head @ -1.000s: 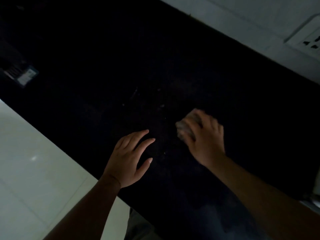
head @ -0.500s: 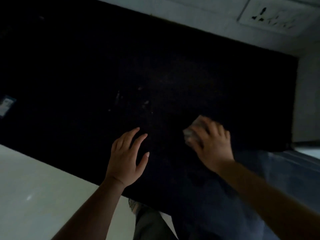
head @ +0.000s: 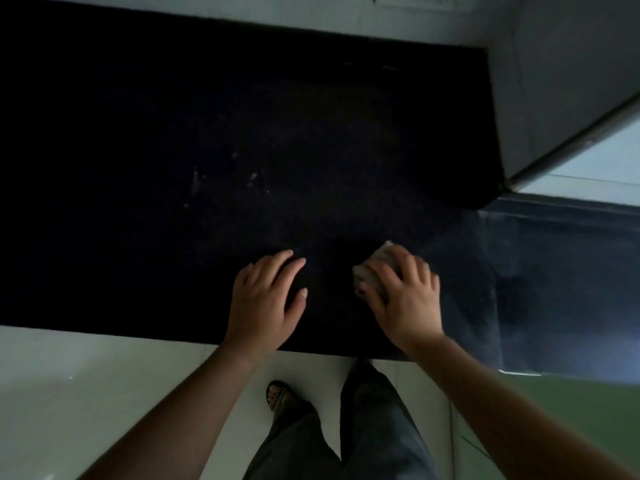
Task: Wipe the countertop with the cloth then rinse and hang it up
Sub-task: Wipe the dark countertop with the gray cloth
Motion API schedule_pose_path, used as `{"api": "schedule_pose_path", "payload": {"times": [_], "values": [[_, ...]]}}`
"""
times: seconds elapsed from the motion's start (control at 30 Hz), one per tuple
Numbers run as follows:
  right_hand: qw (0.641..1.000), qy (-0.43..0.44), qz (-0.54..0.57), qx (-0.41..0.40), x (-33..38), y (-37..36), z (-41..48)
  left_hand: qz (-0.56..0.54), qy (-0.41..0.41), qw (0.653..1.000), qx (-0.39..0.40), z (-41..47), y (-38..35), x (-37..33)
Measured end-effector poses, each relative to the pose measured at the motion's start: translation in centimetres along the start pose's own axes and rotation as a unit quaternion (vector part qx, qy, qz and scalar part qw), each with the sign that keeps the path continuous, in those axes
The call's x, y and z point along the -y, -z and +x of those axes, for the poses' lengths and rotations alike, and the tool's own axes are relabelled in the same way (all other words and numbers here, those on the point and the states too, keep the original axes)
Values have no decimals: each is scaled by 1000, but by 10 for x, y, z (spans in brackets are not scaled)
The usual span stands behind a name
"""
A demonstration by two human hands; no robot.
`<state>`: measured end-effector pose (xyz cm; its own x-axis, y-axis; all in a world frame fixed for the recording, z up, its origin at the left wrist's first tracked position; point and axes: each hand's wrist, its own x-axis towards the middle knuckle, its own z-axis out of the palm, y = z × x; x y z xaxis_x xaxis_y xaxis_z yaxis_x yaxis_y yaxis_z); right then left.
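Observation:
The black countertop fills the upper half of the dim head view. Pale smudges mark its middle. My right hand presses a small light cloth flat on the counter near the front edge; only the cloth's far and left parts show past my fingers. My left hand rests palm down on the counter to the left of the cloth, fingers spread, holding nothing.
A grey wall bounds the counter at the right and a pale backsplash at the back. A shiny, lighter stretch of counter lies to the right. Below the front edge are the pale floor and my legs.
The view has swung right and tilted down, showing the right wall, floor and my legs. Both hands now sit closer to the counter's front edge, the cloth still under my right hand.

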<state>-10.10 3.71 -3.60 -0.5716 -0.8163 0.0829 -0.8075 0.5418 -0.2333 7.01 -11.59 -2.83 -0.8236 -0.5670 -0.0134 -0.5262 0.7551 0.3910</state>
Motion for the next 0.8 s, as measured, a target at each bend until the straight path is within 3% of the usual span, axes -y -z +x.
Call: {"api": "schedule_pose_path", "payload": {"times": [0.17,0.23,0.33,0.43,0.67,0.8], "values": [[978,-204,34,-39,1,-2,73,16,11,1000,5,-4,-8,-4],[983,-174,40,-30,17,-5,75,17,12,1000,3,-4,-9,-4],[999,-29,22,-8,30,-6,32,8,20,1000,-1,-4,-9,-3],[999,50,15,15,12,-3,15,0,51,999,-16,-3,-11,-2],[997,-72,34,-20,-9,-17,165,28,182,981,-64,-3,-17,-4],[1000,9,26,0,34,-37,234,25,181,980,-84,-3,-20,-1]]}}
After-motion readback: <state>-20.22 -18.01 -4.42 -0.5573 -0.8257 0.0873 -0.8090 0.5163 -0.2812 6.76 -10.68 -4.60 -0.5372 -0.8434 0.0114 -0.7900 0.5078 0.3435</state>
